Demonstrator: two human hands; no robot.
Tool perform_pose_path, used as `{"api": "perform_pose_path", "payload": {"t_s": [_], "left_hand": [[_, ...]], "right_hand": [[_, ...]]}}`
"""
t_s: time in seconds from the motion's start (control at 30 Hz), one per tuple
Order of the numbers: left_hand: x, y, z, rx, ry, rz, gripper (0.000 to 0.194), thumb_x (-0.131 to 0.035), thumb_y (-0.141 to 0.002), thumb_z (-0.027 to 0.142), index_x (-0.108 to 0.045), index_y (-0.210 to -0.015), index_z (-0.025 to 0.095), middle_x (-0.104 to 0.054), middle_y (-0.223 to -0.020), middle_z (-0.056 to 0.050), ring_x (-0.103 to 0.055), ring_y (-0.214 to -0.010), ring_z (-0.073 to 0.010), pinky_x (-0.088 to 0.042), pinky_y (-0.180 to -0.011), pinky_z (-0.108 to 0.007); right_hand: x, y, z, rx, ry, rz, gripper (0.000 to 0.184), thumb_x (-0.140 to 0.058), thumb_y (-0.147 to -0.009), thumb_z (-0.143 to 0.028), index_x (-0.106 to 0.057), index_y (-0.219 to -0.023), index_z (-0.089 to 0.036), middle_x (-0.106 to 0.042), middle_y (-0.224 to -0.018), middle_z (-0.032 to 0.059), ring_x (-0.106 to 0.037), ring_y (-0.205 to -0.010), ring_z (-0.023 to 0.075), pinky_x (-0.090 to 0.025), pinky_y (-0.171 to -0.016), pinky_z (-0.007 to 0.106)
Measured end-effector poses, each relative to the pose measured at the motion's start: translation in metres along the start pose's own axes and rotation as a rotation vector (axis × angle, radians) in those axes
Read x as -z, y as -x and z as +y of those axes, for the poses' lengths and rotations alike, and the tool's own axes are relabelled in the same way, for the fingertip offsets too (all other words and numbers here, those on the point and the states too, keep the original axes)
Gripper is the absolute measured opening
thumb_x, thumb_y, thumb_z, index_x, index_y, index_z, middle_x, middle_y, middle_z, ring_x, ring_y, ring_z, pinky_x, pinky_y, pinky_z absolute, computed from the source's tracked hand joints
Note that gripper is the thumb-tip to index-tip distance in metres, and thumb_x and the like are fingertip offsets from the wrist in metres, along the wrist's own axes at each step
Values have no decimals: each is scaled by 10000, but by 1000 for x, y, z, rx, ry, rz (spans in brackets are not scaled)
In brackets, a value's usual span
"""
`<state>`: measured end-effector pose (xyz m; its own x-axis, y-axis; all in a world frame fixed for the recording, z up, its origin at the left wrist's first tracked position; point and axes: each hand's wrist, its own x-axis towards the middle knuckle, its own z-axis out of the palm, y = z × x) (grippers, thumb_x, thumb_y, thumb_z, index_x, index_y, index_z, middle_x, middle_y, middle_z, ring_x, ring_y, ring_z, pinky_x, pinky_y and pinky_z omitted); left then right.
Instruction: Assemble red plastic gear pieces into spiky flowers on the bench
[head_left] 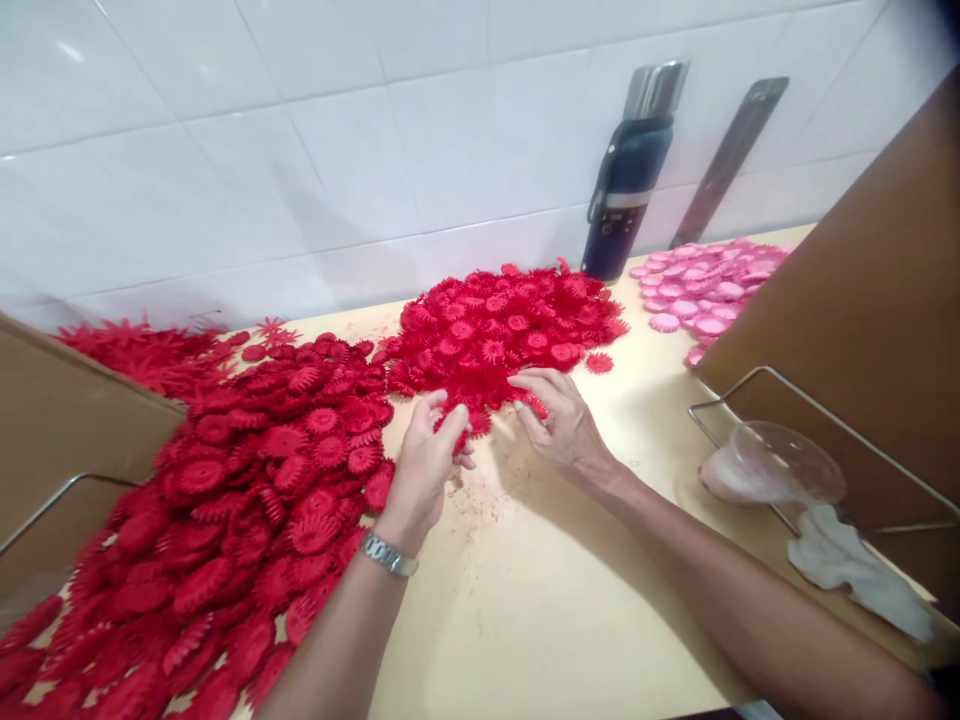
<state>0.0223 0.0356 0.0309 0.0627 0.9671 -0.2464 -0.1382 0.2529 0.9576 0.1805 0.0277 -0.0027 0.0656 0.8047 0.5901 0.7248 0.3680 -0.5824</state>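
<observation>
My left hand (421, 470), with a metal watch at the wrist, is closed around a small red flower-shaped disc with a notched edge (459, 440), partly hidden by the fingers. Across from it, my right hand (564, 425) pinches another red notched disc (535, 404) between thumb and fingers. Both hands are at the front edge of a heap of similar red discs (502, 325). A larger heap of thicker-looking red notched discs (292, 490) spreads to the left of my left hand.
Flat red star-like pieces (150, 360) lie at the back left. Against the tiled wall stands a blue flask (626, 190), near a metal strip (731, 160) and pink discs (712, 285). At right are a clear plastic cup (787, 465), white tissue (855, 570) and a brown panel (847, 330).
</observation>
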Motion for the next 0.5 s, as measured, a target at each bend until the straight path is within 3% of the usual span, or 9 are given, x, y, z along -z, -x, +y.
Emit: {"api": "perform_pose_path", "payload": {"t_s": [0.1, 0.2, 0.27, 0.37, 0.5], "left_hand": [[13, 17, -1, 100, 81, -84, 249, -600, -661, 130, -544, -903, 143, -613, -707, -14, -573, -528, -97, -461, -491, -205], [23, 32, -9, 157, 170, -87, 239, -610, -643, 104, -577, -879, 120, -652, -755, -48, -601, -580, -116, -483, -545, -227], [24, 37, -16, 137, 211, -64, 224, -625, -653, 115, -604, -876, 113, -663, -743, -46, -596, -587, -100, -470, -552, -198], [23, 42, -25, 112, 272, -93, 188, -626, -681, 134, -638, -867, 108, -676, -778, -46, -582, -607, -68, -457, -583, -159], [20, 47, -27, 170, 337, -166, 208, -594, -708, 156, -656, -903, 119, -684, -818, -62, -611, -678, -109, -499, -652, -228]], "right_hand": [[3, 3, -12, 8, -132, -44, 169, -490, -809, -161, -624, -912, -153, -619, -910, 94, -554, -870, 205, -459, -782, 372], [1, 10, -26, 32, -330, -205, 101, -544, -806, -222, -592, -874, -165, -596, -803, 45, -546, -748, 154, -454, -678, 298], [-3, 17, -34, 35, -425, -334, 158, -614, -763, -271, -566, -875, -169, -578, -800, 27, -537, -739, 140, -443, -659, 275], [-9, 25, -41, -43, -484, -450, 235, -680, -694, -282, -534, -845, -178, -549, -797, 5, -518, -727, 126, -433, -638, 251], [-12, 26, -42, -187, -529, -539, 186, -651, -700, -222, -493, -791, -185, -517, -748, -19, -483, -654, 101, -405, -567, 218]]}}
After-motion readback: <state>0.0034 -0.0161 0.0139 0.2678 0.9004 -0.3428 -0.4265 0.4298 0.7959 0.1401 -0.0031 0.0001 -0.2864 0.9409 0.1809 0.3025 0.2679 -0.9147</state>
